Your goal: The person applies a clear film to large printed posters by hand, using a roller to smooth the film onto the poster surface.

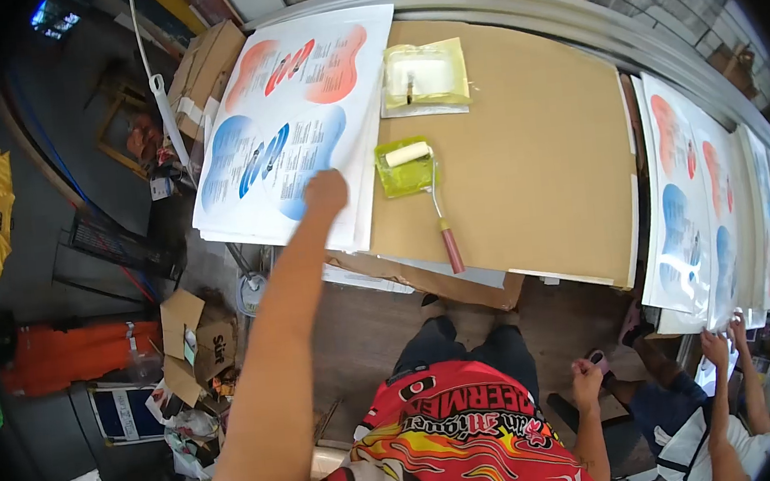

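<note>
My left hand (326, 193) is closed on the lower right part of a stack of printed sheets (266, 132), over blue and red shapes; whether its fingers pinch a sheet is hidden. Low at my right side, beside the red shirt, my right hand (587, 382) is curled, and anything in it is too small to make out. A paint roller (408, 154) with a red handle rests in a yellow-green tray (405, 180) on brown board (522, 137). Behind it lies a pale yellow tray (425, 74) with white content and a dark-handled tool.
At the right, another person's hands (725, 339) touch the lower edge of more printed sheets (682, 205). Cardboard boxes (195, 349) and bags stand on the floor at left. A white cord (162, 104) hangs by the stack. A metal rail runs behind the table.
</note>
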A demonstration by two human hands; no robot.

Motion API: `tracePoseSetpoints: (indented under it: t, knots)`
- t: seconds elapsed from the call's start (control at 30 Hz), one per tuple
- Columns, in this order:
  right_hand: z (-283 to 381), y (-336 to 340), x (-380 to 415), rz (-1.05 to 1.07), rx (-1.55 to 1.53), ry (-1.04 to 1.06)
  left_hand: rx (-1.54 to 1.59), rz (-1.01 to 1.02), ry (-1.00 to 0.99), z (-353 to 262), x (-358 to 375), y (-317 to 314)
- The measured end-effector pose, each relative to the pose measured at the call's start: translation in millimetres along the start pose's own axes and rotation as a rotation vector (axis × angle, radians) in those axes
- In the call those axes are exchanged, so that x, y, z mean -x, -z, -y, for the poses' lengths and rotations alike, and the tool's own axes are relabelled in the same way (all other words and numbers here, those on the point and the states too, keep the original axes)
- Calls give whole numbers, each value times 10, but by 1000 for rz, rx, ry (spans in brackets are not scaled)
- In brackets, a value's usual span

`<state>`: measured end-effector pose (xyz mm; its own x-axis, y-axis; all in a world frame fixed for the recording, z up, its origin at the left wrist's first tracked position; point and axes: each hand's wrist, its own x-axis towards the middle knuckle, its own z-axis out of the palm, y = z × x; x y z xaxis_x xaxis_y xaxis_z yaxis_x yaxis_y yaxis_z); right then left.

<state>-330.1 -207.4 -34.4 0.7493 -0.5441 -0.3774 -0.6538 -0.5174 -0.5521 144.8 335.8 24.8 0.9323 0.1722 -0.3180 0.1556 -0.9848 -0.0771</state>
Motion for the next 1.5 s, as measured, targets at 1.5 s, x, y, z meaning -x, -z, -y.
tracePoseSetpoints:
  t: [1.5]
  knots:
    - [1876, 2133, -2297, 251, -650, 447, 1506, 391, -538, -2248, 1621, -722]
